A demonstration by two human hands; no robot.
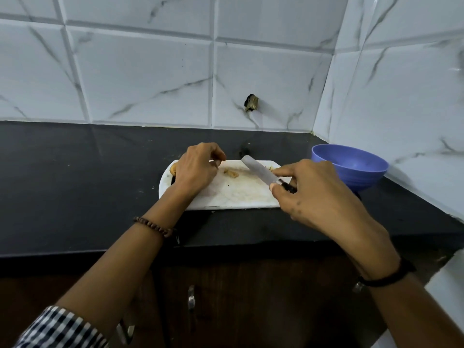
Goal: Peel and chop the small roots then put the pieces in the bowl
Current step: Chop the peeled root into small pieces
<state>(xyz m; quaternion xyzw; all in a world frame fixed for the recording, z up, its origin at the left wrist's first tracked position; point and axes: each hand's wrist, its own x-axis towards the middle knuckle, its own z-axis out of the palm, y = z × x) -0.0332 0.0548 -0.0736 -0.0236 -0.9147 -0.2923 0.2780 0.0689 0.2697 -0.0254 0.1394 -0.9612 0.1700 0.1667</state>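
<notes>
— Glossy, grey-veined white wall tiles [150,71] behind, matte black countertop [75,177] below. What's on it?
— A rounded, stained white plastic cutting board [238,194] with one pale, lumpy peeled root piece [231,173] near its middle. A ribbed blue plastic bowl [351,169] sits just right of it.
— Hands?
— The right hand [319,194] grips the dark handle of a flat steel knife [256,170]. The left hand [194,169] curls over the board; I cannot tell whether it holds anything.

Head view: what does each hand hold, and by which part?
Right hand grips the knife by its dark handle. Left hand, curled over the cutting board: cannot be told.
</notes>
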